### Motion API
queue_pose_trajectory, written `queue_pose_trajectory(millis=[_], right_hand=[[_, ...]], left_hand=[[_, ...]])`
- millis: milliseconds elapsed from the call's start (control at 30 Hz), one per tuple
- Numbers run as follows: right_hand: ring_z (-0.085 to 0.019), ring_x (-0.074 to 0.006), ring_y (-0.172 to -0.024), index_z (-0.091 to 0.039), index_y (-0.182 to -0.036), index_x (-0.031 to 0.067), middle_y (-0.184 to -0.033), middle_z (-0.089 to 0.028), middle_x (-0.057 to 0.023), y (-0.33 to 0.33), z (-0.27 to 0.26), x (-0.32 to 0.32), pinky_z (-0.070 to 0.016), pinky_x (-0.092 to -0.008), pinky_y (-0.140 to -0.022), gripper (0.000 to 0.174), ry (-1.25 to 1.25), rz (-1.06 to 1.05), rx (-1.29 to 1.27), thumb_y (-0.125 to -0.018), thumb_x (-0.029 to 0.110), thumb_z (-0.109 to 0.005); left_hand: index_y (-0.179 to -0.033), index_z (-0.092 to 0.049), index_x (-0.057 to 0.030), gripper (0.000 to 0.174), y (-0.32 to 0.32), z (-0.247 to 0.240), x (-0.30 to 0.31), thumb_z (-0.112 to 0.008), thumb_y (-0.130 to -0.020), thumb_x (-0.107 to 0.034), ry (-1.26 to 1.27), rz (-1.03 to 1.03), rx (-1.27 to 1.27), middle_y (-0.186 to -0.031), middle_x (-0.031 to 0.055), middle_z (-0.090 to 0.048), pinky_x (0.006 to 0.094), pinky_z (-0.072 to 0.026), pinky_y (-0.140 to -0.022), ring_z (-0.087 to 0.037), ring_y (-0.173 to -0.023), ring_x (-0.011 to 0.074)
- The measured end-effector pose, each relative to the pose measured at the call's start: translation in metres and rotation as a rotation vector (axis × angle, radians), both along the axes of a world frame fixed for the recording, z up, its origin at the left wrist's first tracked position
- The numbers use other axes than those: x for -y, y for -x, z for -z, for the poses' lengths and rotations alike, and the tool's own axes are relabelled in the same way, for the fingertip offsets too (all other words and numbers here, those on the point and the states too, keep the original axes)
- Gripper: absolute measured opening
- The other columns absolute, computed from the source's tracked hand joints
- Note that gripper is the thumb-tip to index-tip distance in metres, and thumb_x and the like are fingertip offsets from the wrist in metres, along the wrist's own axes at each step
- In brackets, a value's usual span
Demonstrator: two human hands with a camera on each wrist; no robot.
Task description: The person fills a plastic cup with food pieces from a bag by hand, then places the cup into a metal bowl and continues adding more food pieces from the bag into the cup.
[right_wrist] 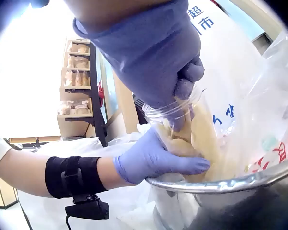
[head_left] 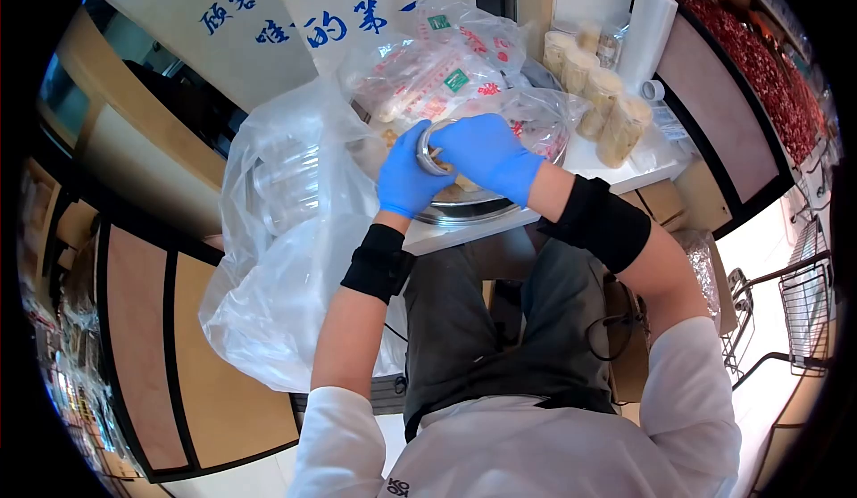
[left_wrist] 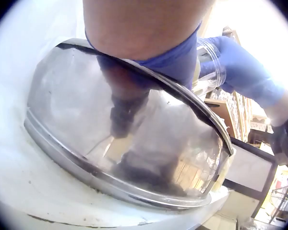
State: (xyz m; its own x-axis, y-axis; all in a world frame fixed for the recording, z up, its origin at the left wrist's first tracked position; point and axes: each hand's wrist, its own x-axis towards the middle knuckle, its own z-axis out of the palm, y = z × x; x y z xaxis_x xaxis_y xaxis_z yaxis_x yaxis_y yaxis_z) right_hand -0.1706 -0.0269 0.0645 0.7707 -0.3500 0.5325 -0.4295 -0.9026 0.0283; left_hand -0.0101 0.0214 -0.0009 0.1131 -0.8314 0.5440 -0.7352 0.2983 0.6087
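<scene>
A clear plastic jar (right_wrist: 170, 134) with a threaded mouth is tilted over the rim of a large steel basin (left_wrist: 120, 139). My blue-gloved left hand (head_left: 409, 177) grips the jar around its side, thumb along the wall in the right wrist view. Pale yellow pieces (right_wrist: 201, 129), flat and irregular, fill part of the jar and stick up at its mouth. My right hand (head_left: 486, 152), gloved in blue too, has its fingers curled at the mouth and dipped inside, holding some of those pieces. Its fingertips are partly hidden by the jar and the pieces.
Printed plastic bags (head_left: 437, 70) lie in and over the basin. Several filled jars (head_left: 603, 96) stand at the right beside a plastic roll (head_left: 650, 38). On the left, a big clear bag (head_left: 286, 177) of empty containers hangs over the table's edge.
</scene>
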Motion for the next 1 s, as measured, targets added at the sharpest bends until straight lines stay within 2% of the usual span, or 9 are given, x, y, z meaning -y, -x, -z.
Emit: queue_pose_trajectory(millis=[133, 300, 433, 500, 633, 733, 800, 933, 1000], right_hand=[[-0.066, -0.0276, -0.07, -0.068, -0.087, 0.0143, -0.078, -0.066, -0.0107, 0.014, -0.01, 0.001, -0.0522, -0.0362, -0.06, 0.013, -0.029, 0.02, 0.119, -0.077, 0.021, -0.063], [-0.065, -0.0272, -0.078, -0.068, -0.089, 0.0134, -0.084, -0.065, -0.0105, 0.007, -0.015, -0.008, -0.0522, -0.0371, -0.065, 0.013, -0.121, 0.007, -0.086, -0.079, 0.02, -0.06], [-0.066, -0.0283, -0.079, -0.068, -0.088, 0.0141, -0.084, -0.067, -0.0105, -0.008, -0.002, -0.003, -0.0524, -0.0377, -0.066, 0.014, -0.088, -0.019, 0.002, -0.079, 0.021, -0.061], [-0.066, -0.0287, -0.079, -0.068, -0.089, 0.0144, -0.085, -0.068, -0.0098, -0.006, -0.005, -0.002, -0.0523, -0.0384, -0.068, 0.016, -0.269, 0.078, -0.069, -0.078, 0.024, -0.062], [-0.065, -0.0291, -0.078, -0.069, -0.091, 0.0128, -0.085, -0.067, -0.0103, 0.01, -0.006, 0.001, -0.0516, -0.039, -0.07, 0.02, -0.393, 0.082, -0.001, -0.08, 0.028, -0.061], [-0.065, -0.0294, -0.077, -0.069, -0.093, 0.0119, -0.085, -0.067, -0.0124, 0.012, -0.001, 0.01, -0.0501, -0.0388, -0.071, 0.022, -0.523, -0.021, -0.003, -0.082, 0.028, -0.059], [-0.064, -0.0299, -0.076, -0.069, -0.095, 0.0111, -0.086, -0.067, -0.0139, 0.009, 0.0, 0.016, -0.0488, -0.0391, -0.072, 0.024, -0.758, -0.092, -0.128, -0.084, 0.028, -0.057], [-0.063, -0.0305, -0.075, -0.069, -0.096, 0.0105, -0.087, -0.067, -0.0144, 0.012, -0.006, 0.015, -0.048, -0.0395, -0.073, 0.024, -0.68, -0.136, -0.253, -0.084, 0.027, -0.056], [-0.063, -0.0309, -0.075, -0.069, -0.096, 0.0104, -0.086, -0.067, -0.0147, 0.011, -0.006, 0.014, -0.0477, -0.0392, -0.073, 0.023, -0.661, -0.223, -0.351, -0.085, 0.026, -0.055]], left_hand=[[-0.129, -0.047, -0.007, 0.082, 0.002, 0.0, -0.001, -0.084, -0.06, -0.03, 0.005, -0.035, -0.016, -0.119, 0.0155, -0.058, 0.0365, -0.0484, -0.09, -0.059, -0.106, 0.0286], [-0.13, -0.047, -0.0073, 0.082, 0.0, 0.001, 0.002, -0.084, -0.06, -0.03, 0.007, -0.019, 0.049, -0.119, 0.0159, -0.058, 0.0372, -0.0473, -0.092, -0.058, -0.108, 0.0299], [-0.13, -0.047, -0.0076, 0.082, -0.004, 0.006, 0.003, -0.084, -0.06, -0.031, 0.02, 0.003, 0.079, -0.12, 0.0166, -0.057, 0.0382, -0.0466, -0.093, -0.057, -0.109, 0.0307], [-0.13, -0.047, -0.0077, 0.082, -0.004, 0.006, 0.005, -0.084, -0.06, -0.031, 0.008, 0.014, 0.048, -0.121, 0.0167, -0.057, 0.0384, -0.0464, -0.093, -0.057, -0.11, 0.0308], [-0.128, -0.049, -0.0081, 0.081, 0.001, 0.001, 0.002, -0.083, -0.059, -0.03, -0.049, -0.018, 0.072, -0.122, 0.016, -0.057, 0.0385, -0.0456, -0.095, -0.056, -0.112, 0.0307], [-0.128, -0.05, -0.0091, 0.079, 0.001, 0.001, 0.001, -0.083, -0.059, -0.029, -0.009, -0.023, 0.095, -0.122, 0.0158, -0.057, 0.0385, -0.0455, -0.095, -0.055, -0.112, 0.0307], [-0.128, -0.05, -0.0096, 0.079, 0.001, 0.001, -0.001, -0.083, -0.059, -0.029, 0.009, -0.018, 0.124, -0.121, 0.0159, -0.057, 0.0386, -0.0457, -0.095, -0.056, -0.112, 0.0307], [-0.125, -0.051, -0.0101, 0.077, 0.004, -0.002, -0.004, -0.084, -0.059, -0.031, 0.023, -0.027, 0.141, -0.121, 0.0155, -0.057, 0.0385, -0.0455, -0.095, -0.056, -0.111, 0.0312], [-0.124, -0.051, -0.01, 0.077, 0.004, -0.001, -0.004, -0.085, -0.059, -0.031, 0.029, -0.023, 0.133, -0.121, 0.0153, -0.057, 0.0385, -0.0454, -0.095, -0.055, -0.111, 0.0315]])
